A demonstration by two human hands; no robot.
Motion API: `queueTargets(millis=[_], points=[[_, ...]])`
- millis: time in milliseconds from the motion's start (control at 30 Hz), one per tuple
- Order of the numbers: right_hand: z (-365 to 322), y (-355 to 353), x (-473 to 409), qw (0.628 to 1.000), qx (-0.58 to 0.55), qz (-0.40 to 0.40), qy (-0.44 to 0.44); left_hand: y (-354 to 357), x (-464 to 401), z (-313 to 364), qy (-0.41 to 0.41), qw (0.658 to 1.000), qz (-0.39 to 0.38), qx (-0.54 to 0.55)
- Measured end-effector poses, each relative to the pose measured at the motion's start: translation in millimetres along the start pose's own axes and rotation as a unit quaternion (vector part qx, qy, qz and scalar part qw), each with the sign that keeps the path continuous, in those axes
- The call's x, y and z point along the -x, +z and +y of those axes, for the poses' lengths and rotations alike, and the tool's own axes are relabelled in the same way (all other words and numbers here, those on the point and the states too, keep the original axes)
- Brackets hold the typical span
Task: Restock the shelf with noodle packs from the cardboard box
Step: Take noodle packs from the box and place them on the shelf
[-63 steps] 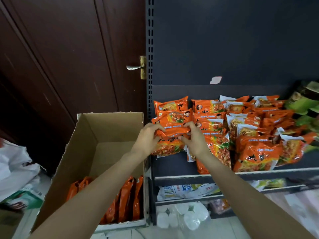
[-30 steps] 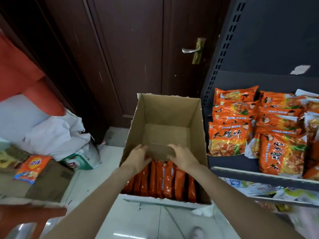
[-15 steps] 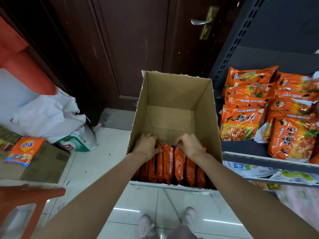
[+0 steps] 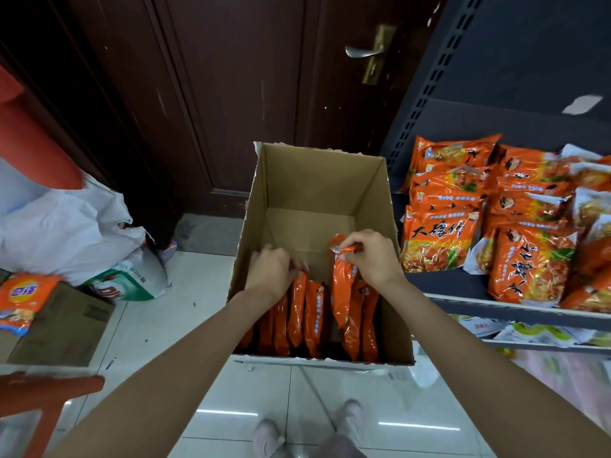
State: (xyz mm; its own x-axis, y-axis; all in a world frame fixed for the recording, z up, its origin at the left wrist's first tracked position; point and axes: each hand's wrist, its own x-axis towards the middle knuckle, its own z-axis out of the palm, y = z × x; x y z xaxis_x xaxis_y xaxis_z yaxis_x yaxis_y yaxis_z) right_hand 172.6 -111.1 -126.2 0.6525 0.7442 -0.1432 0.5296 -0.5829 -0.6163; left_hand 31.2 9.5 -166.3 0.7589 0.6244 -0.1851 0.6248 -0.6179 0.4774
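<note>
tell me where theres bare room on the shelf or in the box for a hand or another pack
On the shelf, a bare dark strip runs along the front edge left of the standing packs; behind it packs are crowded. In the cardboard box, the far half is bare floor; the near half is packed with upright noodle packs, where the left hand and right hand work.

orange noodle packs point(image 4: 314, 312), brown cardboard box point(image 4: 317, 183), dark grey shelf point(image 4: 463, 285)

Glossy orange plastic noodle packs point(image 4: 314, 312) stand upright along the near wall of the open brown cardboard box point(image 4: 317, 180); more lie stacked on the dark metal shelf point(image 4: 463, 285).
</note>
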Motion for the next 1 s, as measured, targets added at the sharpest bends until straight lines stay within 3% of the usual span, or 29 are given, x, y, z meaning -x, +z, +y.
queueTargets(millis=[100, 233, 467, 800, 1000], points=[[-6, -14, 0, 0.998, -0.002, 0.059, -0.013, -22, 6, 7, 0.039, 0.995, 0.046, 0.080], [-22, -40, 6, 0.989, -0.037, 0.132, -0.050, -62, 9, 20, 0.082, 0.973, 0.163, 0.139], [-45, -100, 34, 0.961, -0.048, 0.250, -0.109, -111, 21, 64, 0.200, 0.936, 0.254, 0.143], [7, -169, 64, 0.921, -0.017, 0.387, -0.048, -111, 30, 157, 0.266, 0.907, 0.264, 0.193], [47, -165, 61, 0.922, 0.043, 0.383, 0.033, -96, 31, 183, 0.265, 0.904, 0.268, 0.202]])
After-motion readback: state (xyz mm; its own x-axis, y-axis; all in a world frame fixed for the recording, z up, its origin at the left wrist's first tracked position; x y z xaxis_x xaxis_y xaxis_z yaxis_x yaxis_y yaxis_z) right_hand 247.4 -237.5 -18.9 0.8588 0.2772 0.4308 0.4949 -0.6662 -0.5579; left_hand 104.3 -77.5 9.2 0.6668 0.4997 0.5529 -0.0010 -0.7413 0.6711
